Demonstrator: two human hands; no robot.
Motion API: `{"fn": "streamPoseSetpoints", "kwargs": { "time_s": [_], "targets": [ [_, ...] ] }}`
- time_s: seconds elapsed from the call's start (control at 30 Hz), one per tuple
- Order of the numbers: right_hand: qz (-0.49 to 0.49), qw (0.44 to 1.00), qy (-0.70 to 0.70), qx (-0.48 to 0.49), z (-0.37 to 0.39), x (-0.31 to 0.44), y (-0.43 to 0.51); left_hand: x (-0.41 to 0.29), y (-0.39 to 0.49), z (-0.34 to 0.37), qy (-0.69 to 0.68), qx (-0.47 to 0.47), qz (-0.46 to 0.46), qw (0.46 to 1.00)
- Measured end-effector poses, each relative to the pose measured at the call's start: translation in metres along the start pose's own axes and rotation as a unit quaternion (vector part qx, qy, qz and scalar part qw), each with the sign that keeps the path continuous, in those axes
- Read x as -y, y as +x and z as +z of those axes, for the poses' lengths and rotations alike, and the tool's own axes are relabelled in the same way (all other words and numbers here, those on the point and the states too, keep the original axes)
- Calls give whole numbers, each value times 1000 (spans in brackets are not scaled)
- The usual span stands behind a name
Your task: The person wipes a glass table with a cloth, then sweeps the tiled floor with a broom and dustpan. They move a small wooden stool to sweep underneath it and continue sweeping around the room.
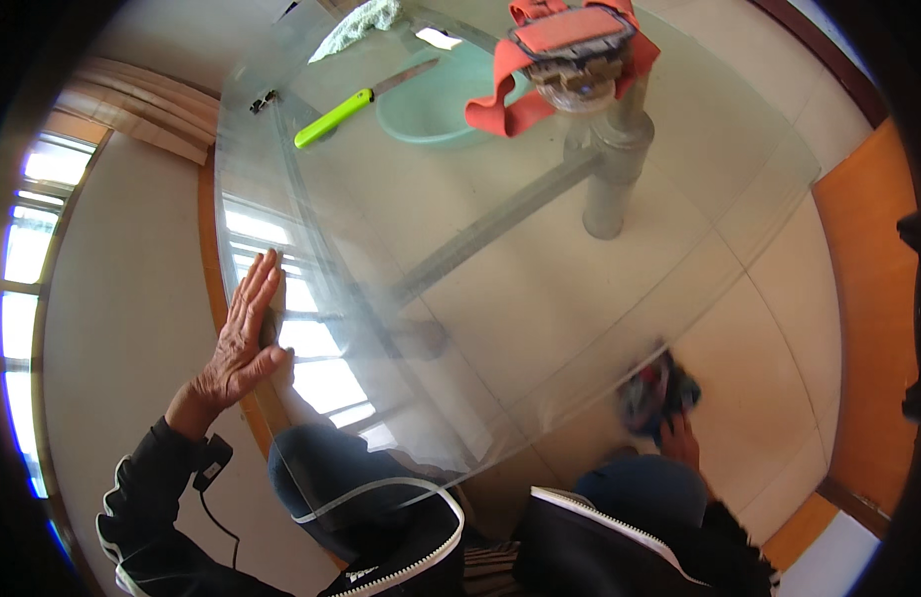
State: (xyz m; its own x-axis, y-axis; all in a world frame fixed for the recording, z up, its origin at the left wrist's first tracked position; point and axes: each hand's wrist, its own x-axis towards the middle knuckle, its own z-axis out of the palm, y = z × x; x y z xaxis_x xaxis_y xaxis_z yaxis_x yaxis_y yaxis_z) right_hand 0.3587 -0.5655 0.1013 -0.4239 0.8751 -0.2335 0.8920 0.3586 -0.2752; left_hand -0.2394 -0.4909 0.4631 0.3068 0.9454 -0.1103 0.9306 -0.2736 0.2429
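My left hand (244, 336) rests flat on the left edge of a glass tabletop (505, 246), thumb spread from the fingers and nothing held. Low at the right, my right hand (680, 440) grips a dark multicoloured cloth (658, 392) at the near rim of the glass; motion blurs it, and part of the hand is hidden behind it. Farther up the table lies a knife with a bright green handle (334, 118), its blade pointing away to the right. A headlamp with orange elastic straps (572, 52) sits at the far side.
A pale green basin (431, 116) shows beyond the knife; whether on or under the glass, I cannot tell. A light green cloth (360, 26) lies at the far edge. Grey table-frame tubes (505, 216) run beneath. A black adapter with a cord (213, 463) hangs beside my left sleeve.
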Motion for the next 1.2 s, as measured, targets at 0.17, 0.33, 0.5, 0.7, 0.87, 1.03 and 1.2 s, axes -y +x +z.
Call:
{"fn": "streamPoseSetpoints", "kwargs": {
  "time_s": [0.17,0.33,0.5,0.7,0.87,1.03,1.2],
  "targets": [
    [177,978,-94,54,80,-11,-67,5,-1,6,1,20,4,1000],
    [228,964,-96,96,111,-11,-76,10,-4,6,17,44,-11,999],
    [265,951,-70,141,96,3,-75,11,-4,-2,7,75,3,997],
    [299,929,-18,217,69,18,-69,9,0,-13,7,146,-5,989],
    [216,955,-125,161,63,17,-61,7,0,-14,53,176,-38,982],
    [133,956,-238,-110,62,14,-48,6,1,-9,1,143,-23,989],
    [265,948,-55,166,28,17,-26,6,8,1,6,91,38,995]
  ]
}}
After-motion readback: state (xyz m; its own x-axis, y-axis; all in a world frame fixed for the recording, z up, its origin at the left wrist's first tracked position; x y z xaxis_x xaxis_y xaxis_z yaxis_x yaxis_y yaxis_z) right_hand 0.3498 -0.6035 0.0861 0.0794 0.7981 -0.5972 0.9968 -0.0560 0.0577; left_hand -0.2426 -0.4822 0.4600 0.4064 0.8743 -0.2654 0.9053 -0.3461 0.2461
